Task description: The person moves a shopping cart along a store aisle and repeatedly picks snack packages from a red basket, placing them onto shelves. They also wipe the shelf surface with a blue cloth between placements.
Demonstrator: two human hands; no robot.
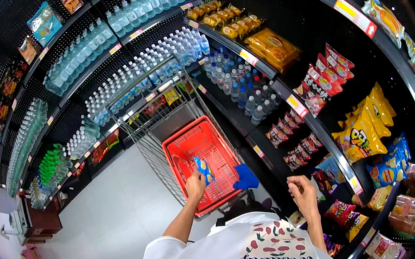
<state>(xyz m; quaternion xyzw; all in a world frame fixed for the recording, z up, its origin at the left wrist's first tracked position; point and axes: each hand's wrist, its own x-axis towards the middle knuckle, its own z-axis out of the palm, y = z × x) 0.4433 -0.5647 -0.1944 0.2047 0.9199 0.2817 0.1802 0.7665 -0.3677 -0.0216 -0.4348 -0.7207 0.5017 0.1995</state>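
My left hand (195,186) holds the near end of a small blue and yellow snack packet (205,171) over the open red plastic basket (210,120). The basket sits in a metal wire shopping cart (148,151) in front of me. My right hand (301,191) is raised beside the shelves on the right, fingers bent and apart, with nothing seen in it. A blue cloth (246,177) hangs over the basket's near right corner, between my hands.
Shelves with rows of water bottles (140,12) curve around the front and left. Close on the right, a shelf edge (297,106) borders red snack packets, yellow chip bags (359,135) and blue chip bags (388,170). Pale floor (117,212) shows left of the cart.
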